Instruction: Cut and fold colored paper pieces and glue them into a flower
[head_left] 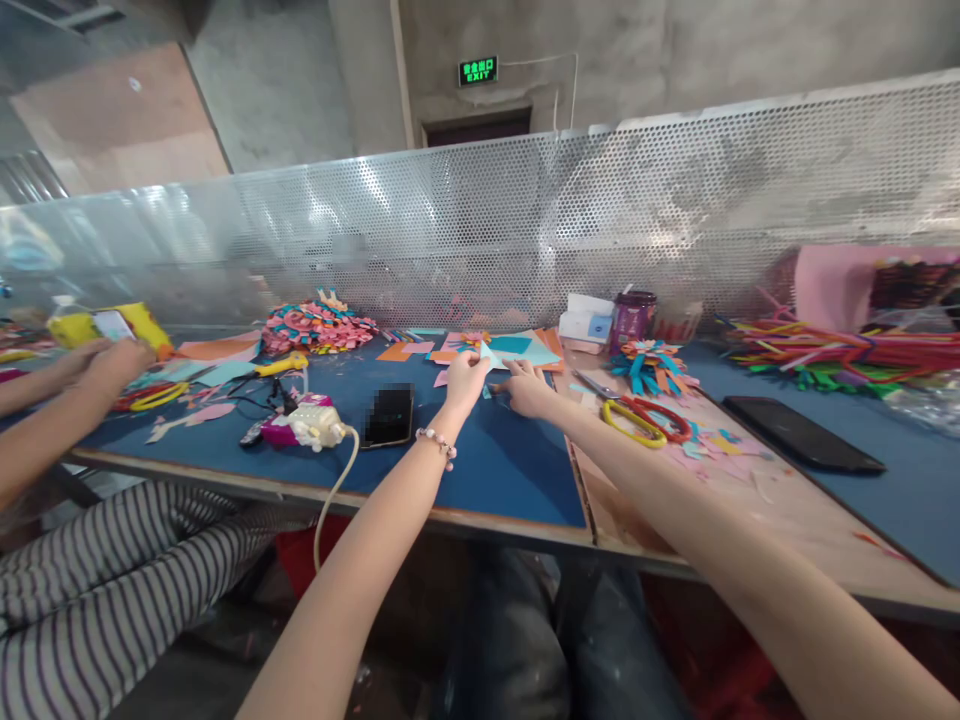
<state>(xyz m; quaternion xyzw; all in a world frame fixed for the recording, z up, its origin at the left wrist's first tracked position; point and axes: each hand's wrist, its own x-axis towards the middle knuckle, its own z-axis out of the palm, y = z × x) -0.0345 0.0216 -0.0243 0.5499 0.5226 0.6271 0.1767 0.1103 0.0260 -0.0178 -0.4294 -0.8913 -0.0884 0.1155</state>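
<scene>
My left hand (465, 378) pinches the edge of a light blue paper piece (492, 357) lying on the blue mat (495, 460). My right hand (527, 388) rests beside it, fingertips pressing on the same paper. A beaded bracelet (438, 441) circles my left wrist. Just beyond my hands lies a pile of coloured paper sheets (517, 347) in teal, orange and pink.
A dark phone (389, 415) and a glue gun (304, 424) with its cord lie left of my hands. Yellow scissors (632, 420) and red scissors (664, 418), a paper flower (649, 364) and a second phone (802, 434) lie on the right. A co-worker's hands (105, 362) work at far left. A perforated metal screen (525, 230) backs the table.
</scene>
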